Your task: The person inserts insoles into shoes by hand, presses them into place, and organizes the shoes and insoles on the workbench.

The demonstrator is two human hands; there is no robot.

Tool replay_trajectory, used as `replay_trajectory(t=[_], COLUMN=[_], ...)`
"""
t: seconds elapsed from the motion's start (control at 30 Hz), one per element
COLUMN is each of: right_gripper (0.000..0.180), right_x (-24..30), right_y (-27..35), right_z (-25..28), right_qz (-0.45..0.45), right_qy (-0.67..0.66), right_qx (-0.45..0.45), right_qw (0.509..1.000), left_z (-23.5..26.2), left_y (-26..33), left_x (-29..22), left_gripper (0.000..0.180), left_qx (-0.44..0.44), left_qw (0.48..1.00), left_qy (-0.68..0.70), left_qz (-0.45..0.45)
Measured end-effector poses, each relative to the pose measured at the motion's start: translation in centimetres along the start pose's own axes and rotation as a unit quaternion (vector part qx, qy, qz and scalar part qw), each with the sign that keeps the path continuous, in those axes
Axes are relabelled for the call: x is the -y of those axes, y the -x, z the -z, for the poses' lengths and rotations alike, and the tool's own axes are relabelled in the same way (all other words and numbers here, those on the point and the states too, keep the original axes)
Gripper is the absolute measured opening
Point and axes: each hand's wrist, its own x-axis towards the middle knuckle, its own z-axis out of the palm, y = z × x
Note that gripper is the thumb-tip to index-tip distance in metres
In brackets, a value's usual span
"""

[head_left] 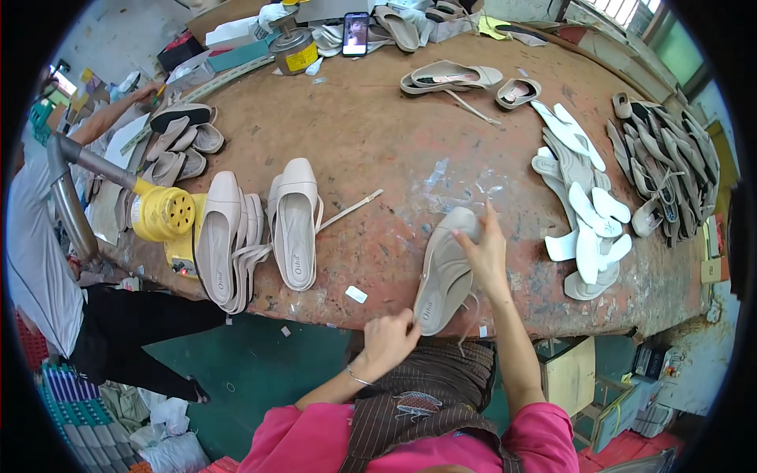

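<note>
The shoe (444,268) lies on the near edge of the counter (355,134), right of center, directly in front of the wearer. Its opening faces up. The long axis runs from the heel, near and slightly left, to the toe, far and slightly right. A thin strap (473,315) hangs from its near right side.

Left hand (388,344): located at the near left of the shoe, at the heel. Grip: fingers curled, pinching the heel rim.

Right hand (485,254): located at the far right, at the toe. The thumb contacts the upper and the index finger extends away from it. Whether the hidden fingers clasp the side cannot be told.

Both hands touch the shoe, one at each end; the left is nearer the heel, the right nearer the toe. A white tag (356,294) lies left of the shoe, apart from it.
</note>
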Motion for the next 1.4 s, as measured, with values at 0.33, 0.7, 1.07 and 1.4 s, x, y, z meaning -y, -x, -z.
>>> replay_trajectory(t=[0.33,0.7,1.07,1.4], right_gripper=[0.046,0.059,0.058,0.046], right_x=[1.6,1.6,3.1,1.2], right_y=[12.2,11.3,11.7,8.6], right_z=[3.6,-1.3,-0.2,1.1], right_qz=[0.009,0.101,0.109,0.179], right_qy=[-0.128,0.056,0.018,-0.045], right_qx=[0.32,0.255,0.292,0.262], right_qw=[0.939,0.96,0.95,0.947], left_z=[-4.9,-5.9,-5.4,-4.6], left_y=[1.8,2.4,1.6,0.3], left_x=[-1.1,-0.7,-0.5,-2.4], left_gripper=[0.061,0.05,0.048,0.056], left_qx=[0.089,0.058,0.03,-0.058], left_qw=[0.974,0.972,0.975,0.981], left_qy=[-0.117,-0.129,-0.075,-0.047], left_qz=[-0.172,-0.186,-0.205,-0.178])
